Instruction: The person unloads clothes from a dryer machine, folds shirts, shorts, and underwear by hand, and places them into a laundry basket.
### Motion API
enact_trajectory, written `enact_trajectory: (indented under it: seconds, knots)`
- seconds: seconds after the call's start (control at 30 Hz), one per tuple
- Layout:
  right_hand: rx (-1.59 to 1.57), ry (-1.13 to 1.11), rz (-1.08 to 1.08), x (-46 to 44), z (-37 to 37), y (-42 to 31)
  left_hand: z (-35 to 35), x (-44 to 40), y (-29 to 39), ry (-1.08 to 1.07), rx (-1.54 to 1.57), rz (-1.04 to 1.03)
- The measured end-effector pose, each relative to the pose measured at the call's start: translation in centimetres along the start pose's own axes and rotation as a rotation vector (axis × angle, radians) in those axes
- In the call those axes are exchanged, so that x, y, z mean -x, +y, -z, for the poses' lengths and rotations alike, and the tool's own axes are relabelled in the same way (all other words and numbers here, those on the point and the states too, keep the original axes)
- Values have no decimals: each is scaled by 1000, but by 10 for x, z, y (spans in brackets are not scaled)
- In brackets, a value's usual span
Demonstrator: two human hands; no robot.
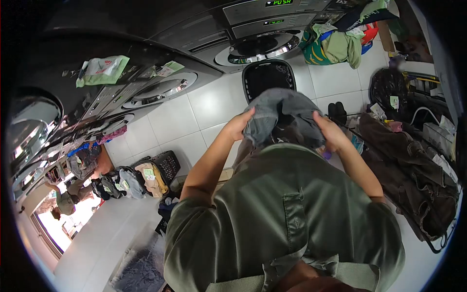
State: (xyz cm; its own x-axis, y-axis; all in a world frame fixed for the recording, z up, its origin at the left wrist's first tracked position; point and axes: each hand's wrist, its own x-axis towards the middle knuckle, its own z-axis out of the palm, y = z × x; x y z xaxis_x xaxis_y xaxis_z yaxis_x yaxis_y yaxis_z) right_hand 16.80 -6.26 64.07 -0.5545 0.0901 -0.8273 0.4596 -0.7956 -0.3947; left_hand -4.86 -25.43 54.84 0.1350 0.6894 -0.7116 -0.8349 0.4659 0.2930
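- Left hand [237,126]: closed on the left edge of a grey cloth [265,114], thumb on the near side; fingers mostly hidden behind the fabric.
- Right hand [333,135]: closed on the cloth's right edge, thumb likewise visible; remaining fingers partly hidden.
- Cloth: held between both hands in front of the torso, bunched, with a dark fold at its middle. In view it overlaps the near edge of a black basket [247,80]; contact between the two cannot be determined.
- Basket: on the tiled floor [206,104], before the round door of a machine [243,14] with a green-lit display.
- Green bag [314,51]: on the floor right of that machine, filled with clothes.
- Slippers [337,112]: dark pair on the floor, beyond the right hand.
- Brown garment [413,170]: spread out at right, near the right arm.
- Bench [92,238] at left: folded clothes [151,177] in a row along its far edge; a dark wrapped bundle [141,265] near its right edge.
- Second person [65,202]: well apart, far left.
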Motion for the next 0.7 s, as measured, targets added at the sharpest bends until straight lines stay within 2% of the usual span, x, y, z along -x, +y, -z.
enact_trajectory:
  seconds: [0.07, 0.1, 0.13, 0.2, 0.27, 0.3, 0.33, 0.37, 0.4, 0.43, 0.47, 0.5, 0.53, 0.57, 0.6, 0.63, 0.67, 0.7]
  knots:
    - [192, 113, 133, -47, -5, 24, 8, -24, 2, -65, 185, 6]
    - [222, 25, 186, -68, -19, 25, 16, -40, -1, 23, 147, -31]
    - [252, -62, 236, -89, -33, 27, 27, -54, -8, 23, 146, -23]
    - [758, 131, 296, -142, -42, 49, 56, -82, -21, 514, -82, -190]
    - [1032, 103, 180, -159, -49, 54, 100, -103, -27, 1012, -623, 50]
    - [1160, 96, 194, -158, -51, 53, 88, -90, -14, 1019, -573, -61]
    - [1126, -11, 292, -152, -50, 47, 70, -71, 6, 1024, -525, -174]
    - [1094, -116, 403, -146, -46, 35, 62, -61, 23, 1066, -674, -430]
    - [947, -168, 341, -142, -42, 24, 42, -42, 49, 1069, -791, -742]
    - [941, -224, 282, -132, -42, -3, 21, -24, 80, 1060, -868, -1110]
    - [1080, -319, 343, -111, -47, -48, -4, -1, 119, 1029, -942, -1345]
    - [1126, -229, 360, -72, -72, -103, -35, 27, 157, 1126, -1126, -1563]
    - [1005, -265, 549, -47, -89, -147, -68, 58, 194, 1167, -1211, -1737]
    - [1030, -257, 982, -22, -108, -190, -94, 82, 225, 1162, -1184, -1944]
    - [971, -141, 1108, 20, -143, -231, -116, 100, 250, 1175, -1175, -1980]
    - [750, -229, 1273, 46, -171, -269, -137, 115, 276, 1321, -1206, -2063]
    - [770, -96, 1526, 56, -194, -301, -147, 121, 297, 1472, -1232, -2138]
    - [625, -209, 1591, 59, -218, -337, -153, 120, 315, 1550, -1284, -2072]
